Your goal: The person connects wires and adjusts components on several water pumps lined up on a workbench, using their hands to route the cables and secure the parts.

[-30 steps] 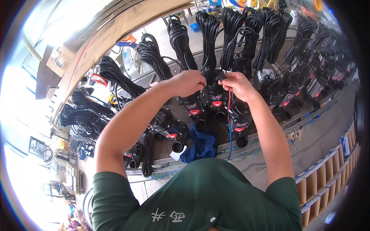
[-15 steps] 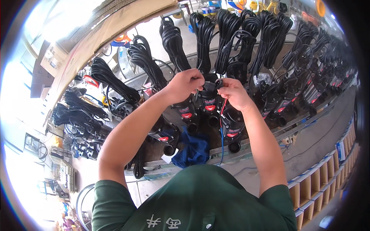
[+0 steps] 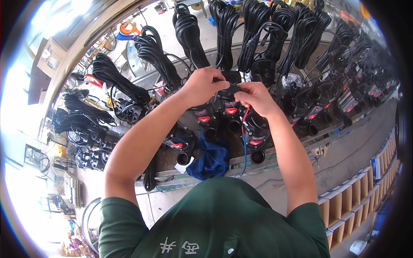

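Note:
My left hand [image 3: 205, 86] is closed, its thumb and fingertips pinching one end of a small black part [image 3: 232, 89], perhaps a plug or connector. At its other end, the fingers of my right hand [image 3: 258, 99] grip the same part. Red and blue wires [image 3: 245, 142] hang below my right hand. Beneath both hands stands a black pump [image 3: 231, 103] with a red-marked label. To its right is another black pump [image 3: 257, 131], with an open round outlet at its near end. Bundled black cable [image 3: 225, 34] rises behind the hands.
More pumps with coiled cables line the workbench on both sides. A dark blue cloth [image 3: 209, 160] lies at the bench's near edge, beside a white paper [image 3: 184, 164]. Divided cardboard boxes [image 3: 350, 193] stand at the lower right. Loose cable ends [image 3: 149, 177] hang at the near left.
My hands have come closer together. The black part, earlier at my right fingertips, now spans the fingers of both hands. The whole scene has shifted slightly up and left in view.

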The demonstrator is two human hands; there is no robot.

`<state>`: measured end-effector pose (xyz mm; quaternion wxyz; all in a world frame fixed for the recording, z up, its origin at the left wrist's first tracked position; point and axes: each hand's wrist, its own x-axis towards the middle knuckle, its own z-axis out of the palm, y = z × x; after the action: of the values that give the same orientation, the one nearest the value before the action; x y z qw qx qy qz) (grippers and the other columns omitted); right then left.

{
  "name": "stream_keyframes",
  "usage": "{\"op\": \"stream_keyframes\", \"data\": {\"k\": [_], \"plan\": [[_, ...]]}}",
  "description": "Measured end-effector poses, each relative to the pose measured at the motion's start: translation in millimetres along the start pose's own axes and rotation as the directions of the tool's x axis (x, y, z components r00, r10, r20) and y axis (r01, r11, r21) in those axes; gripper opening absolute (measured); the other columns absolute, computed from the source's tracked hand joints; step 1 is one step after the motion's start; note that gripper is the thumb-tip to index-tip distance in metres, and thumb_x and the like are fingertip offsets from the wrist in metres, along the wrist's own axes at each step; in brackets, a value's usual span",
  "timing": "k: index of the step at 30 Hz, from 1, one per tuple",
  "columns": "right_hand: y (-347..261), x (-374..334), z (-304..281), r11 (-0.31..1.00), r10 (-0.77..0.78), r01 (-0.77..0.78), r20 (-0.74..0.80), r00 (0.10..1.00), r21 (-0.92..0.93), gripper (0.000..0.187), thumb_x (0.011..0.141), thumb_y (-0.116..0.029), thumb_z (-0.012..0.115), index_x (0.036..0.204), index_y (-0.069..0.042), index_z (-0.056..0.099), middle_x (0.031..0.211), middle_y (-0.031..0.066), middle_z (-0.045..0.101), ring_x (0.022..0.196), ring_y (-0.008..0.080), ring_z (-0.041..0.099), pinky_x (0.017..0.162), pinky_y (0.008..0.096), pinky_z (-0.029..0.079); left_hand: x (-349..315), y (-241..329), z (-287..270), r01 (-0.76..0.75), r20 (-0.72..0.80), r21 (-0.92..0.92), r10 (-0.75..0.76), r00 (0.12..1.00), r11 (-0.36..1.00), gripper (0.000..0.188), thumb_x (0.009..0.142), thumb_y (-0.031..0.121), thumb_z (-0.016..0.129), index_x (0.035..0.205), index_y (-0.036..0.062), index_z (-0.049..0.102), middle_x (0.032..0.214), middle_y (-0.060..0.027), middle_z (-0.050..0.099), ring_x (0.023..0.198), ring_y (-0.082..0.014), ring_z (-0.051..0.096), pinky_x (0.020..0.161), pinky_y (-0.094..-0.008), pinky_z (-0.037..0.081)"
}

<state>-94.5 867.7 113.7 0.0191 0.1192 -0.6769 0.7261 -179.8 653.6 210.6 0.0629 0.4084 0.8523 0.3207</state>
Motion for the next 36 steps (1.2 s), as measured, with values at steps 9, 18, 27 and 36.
{"op": "stream_keyframes", "data": {"k": [9,18,27,36], "plan": [[5.4,-4.7,1.8,0.995,-0.073,0.073,0.004,0.997,0.072,0.015,0.096,-0.012,0.071,0.098,0.004,0.070,0.078,0.0048,0.068,0.058,0.0075,0.057,0.053,0.0244,0.047,6.4,9.6,0.2,0.064,0.123,-0.056,-0.057,0.991,0.996,0.018,0.092,0.014,0.073,0.096,-0.0032,0.072,0.088,-0.0079,0.067,0.079,-0.0137,0.067,0.074,-0.0300,0.052],[1.8,-3.0,-2.0,0.994,-0.101,0.102,0.025,0.995,-0.044,0.013,0.095,-0.009,0.068,0.088,0.002,0.066,0.075,0.0032,0.065,0.057,0.0065,0.054,0.053,0.0237,0.042,3.6,-9.0,21.4,-0.054,0.003,-0.113,0.055,0.998,0.992,0.023,0.091,0.021,0.074,0.100,-0.0003,0.074,0.096,-0.0133,0.068,0.089,-0.0249,0.068,0.080,-0.0347,0.051],[9.5,-1.7,9.3,0.993,-0.058,0.044,-0.131,0.990,-0.110,0.037,0.098,-0.009,0.061,0.133,-0.002,0.057,0.097,0.0035,0.066,0.061,0.0066,0.053,0.053,0.0225,0.042,-105.3,-6.0,44.7,-0.283,-0.437,-0.105,0.211,0.874,0.953,0.027,0.092,-0.002,0.064,0.118,-0.0024,0.066,0.123,-0.0171,0.063,0.094,-0.0268,0.070,0.083,-0.0351,0.057],[19.4,7.7,14.4,0.999,-0.045,0.044,-0.260,0.965,-0.010,0.043,0.100,-0.014,0.051,0.140,-0.001,0.059,0.088,0.0049,0.067,0.061,0.0065,0.054,0.054,0.0218,0.044,-301.9,-184.5,166.4,-0.002,0.003,0.169,0.002,1.000,0.986,0.029,0.086,0.010,0.073,0.115,0.0076,0.070,0.128,-0.0093,0.063,0.126,-0.0314,0.056,0.105,-0.0467,0.047]]}}
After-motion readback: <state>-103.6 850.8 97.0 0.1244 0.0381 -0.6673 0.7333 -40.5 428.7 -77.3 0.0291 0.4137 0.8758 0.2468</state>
